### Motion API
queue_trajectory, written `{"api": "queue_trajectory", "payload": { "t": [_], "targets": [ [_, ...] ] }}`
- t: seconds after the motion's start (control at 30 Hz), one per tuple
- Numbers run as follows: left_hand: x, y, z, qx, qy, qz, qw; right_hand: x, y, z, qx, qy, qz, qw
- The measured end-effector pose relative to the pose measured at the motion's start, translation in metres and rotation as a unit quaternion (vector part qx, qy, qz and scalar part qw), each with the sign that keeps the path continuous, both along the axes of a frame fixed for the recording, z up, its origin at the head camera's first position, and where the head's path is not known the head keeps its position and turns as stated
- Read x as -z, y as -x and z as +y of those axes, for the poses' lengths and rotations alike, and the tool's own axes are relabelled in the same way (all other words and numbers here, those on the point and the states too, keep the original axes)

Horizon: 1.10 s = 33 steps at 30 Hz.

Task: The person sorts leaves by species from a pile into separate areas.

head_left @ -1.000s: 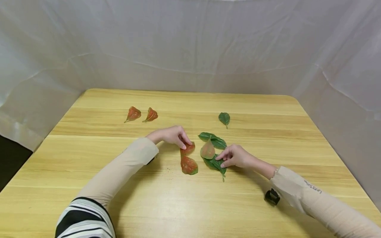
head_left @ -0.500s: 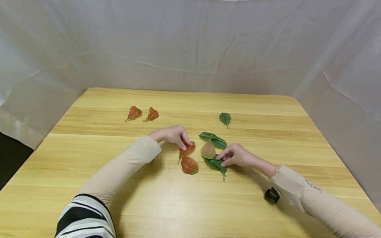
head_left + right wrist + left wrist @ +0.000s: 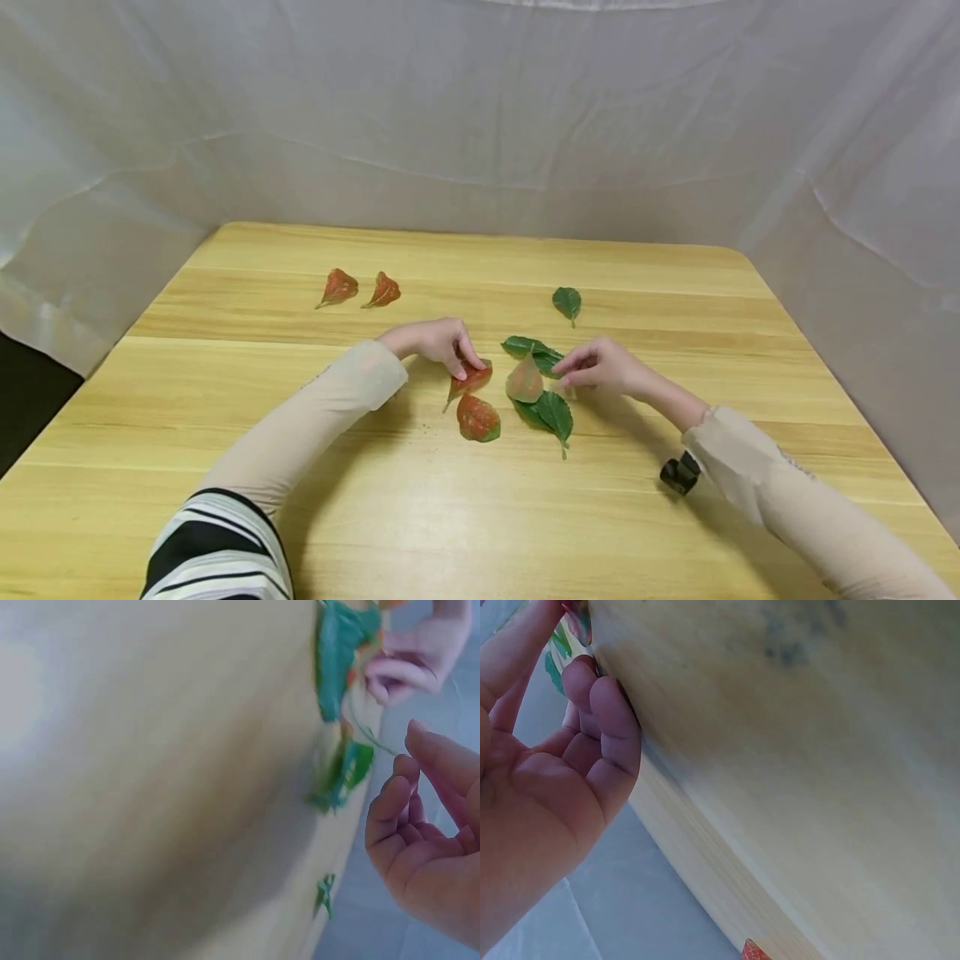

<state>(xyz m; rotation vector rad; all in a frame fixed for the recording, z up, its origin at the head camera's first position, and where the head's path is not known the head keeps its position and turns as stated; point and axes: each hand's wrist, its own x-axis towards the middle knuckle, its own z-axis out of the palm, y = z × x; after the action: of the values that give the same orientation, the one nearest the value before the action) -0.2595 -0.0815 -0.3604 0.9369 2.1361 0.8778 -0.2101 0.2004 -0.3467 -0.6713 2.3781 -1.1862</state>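
Observation:
In the head view, my left hand (image 3: pixel 444 340) has its thumb and index finger on a red leaf (image 3: pixel 472 382), pinching it against the table. A second red leaf (image 3: pixel 478 417) with a green edge lies just below. My right hand (image 3: pixel 609 365) hovers beside the upper green leaves (image 3: pixel 522 345), its thumb and index finger slightly apart with no leaf between them. Below that hand lies another green leaf (image 3: pixel 555 412), overlapping one beneath it. A pale orange-green leaf (image 3: pixel 525 380) rests across the green cluster. The left wrist view shows the left palm (image 3: pixel 547 787); its fingertips are partly cut off.
Two curled red leaves (image 3: pixel 340 287) lie at the back left of the wooden table (image 3: pixel 420 517). A single green leaf (image 3: pixel 567 302) lies at the back right. Pale sheeting (image 3: pixel 480 125) surrounds the table's far side. Small dark specks lie near the left hand.
The left hand's red leaf has turned, its stem swinging outward to the lower left. My right hand has let go of the lower green leaf and moved up toward the upper ones.

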Motion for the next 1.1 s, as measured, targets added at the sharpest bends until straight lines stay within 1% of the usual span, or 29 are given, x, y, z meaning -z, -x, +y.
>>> {"api": "queue_trajectory", "payload": {
  "t": [0.2, 0.33, 0.57, 0.83, 0.97, 1.1],
  "targets": [
    [0.002, 0.0, 0.0, -0.008, 0.005, 0.0, 1.0, -0.006, 0.015, -0.002, 0.047, 0.012, -0.003, 0.999],
    [0.001, -0.001, 0.0, -0.008, 0.008, 0.002, 0.9999, -0.005, 0.024, -0.005, 0.064, 0.01, 0.0, 0.998],
    [0.0, -0.001, -0.001, -0.001, 0.012, 0.009, 0.9999, -0.002, 0.038, -0.012, 0.069, -0.002, 0.015, 0.998],
    [-0.003, -0.003, -0.001, -0.006, 0.015, 0.008, 0.9998, 0.002, 0.05, -0.02, 0.078, -0.005, -0.009, 0.997],
    [-0.003, -0.002, -0.001, -0.004, 0.012, 0.008, 0.9999, 0.003, 0.054, -0.024, 0.071, -0.01, -0.011, 0.997],
    [-0.001, -0.001, -0.001, -0.006, 0.011, 0.004, 0.9999, 0.007, 0.057, -0.027, 0.055, -0.016, -0.006, 0.998]
  ]
}}
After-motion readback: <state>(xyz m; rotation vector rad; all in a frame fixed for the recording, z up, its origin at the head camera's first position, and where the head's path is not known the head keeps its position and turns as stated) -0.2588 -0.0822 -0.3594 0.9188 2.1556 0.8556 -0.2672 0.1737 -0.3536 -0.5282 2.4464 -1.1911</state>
